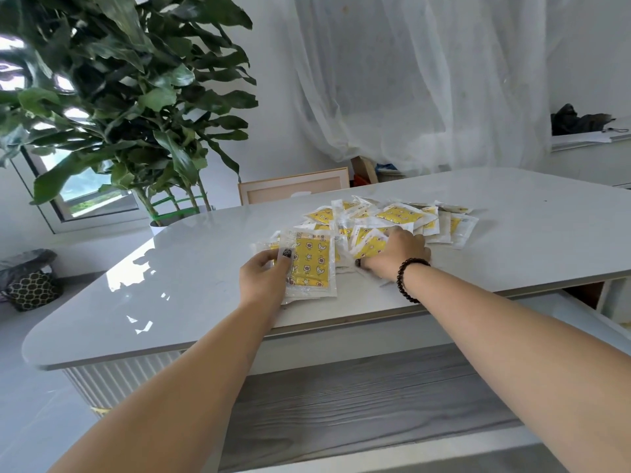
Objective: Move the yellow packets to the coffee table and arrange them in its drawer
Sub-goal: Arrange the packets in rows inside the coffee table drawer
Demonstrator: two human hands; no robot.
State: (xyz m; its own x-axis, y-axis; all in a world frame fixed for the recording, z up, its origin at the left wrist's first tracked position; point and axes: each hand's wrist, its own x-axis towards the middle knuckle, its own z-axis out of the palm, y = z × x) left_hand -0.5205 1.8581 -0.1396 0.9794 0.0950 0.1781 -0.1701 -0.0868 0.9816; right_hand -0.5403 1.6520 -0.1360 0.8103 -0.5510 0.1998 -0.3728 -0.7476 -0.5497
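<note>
Left hand (264,279) grips a yellow packet (311,266) on the coffee table (205,268).

Both arms outstretched (fingers curled): left grip (264,278), right grip (392,249).

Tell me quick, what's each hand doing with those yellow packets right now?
Left hand: holding a stack of yellow packets, thumb on top.
Right hand: fingers curled over a packet in the pile on the coffee table.
</note>
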